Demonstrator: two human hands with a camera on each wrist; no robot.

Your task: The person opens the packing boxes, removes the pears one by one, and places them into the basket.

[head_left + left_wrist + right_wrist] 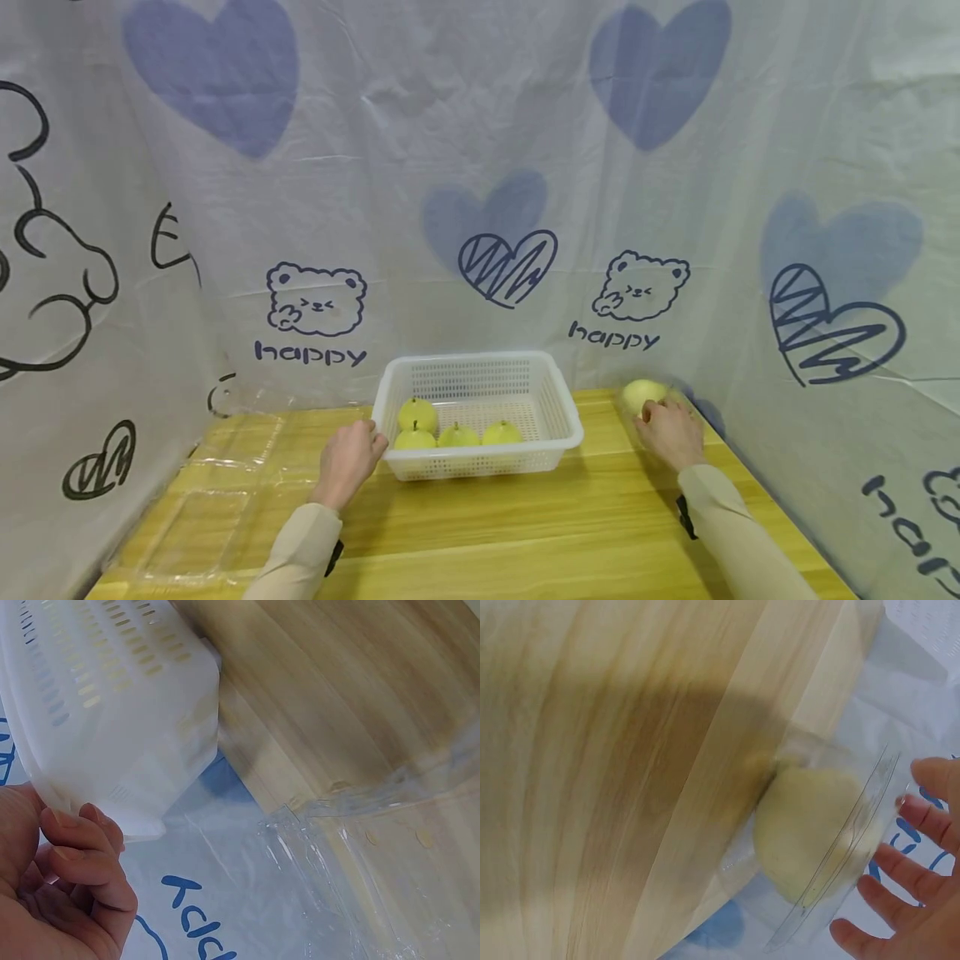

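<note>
A white plastic basket (480, 462) holds several yellow pears (459, 435), gathered along its near and left side. My left hand (351, 458) pinches the basket's left rim; in the left wrist view the thumb and curled fingers (79, 832) meet at that rim. At the far right of the table one more pear (810, 829) sits inside a clear plastic container (840, 862). Beside it is my right hand (672, 432), its fingers (911, 874) spread and fairly straight, fingertips right at the container's edge.
Clear plastic packaging (202, 525) with square compartments lies on the left of the wooden table (480, 542). A pale printed cloth (480, 167) hangs close behind the basket and along both sides.
</note>
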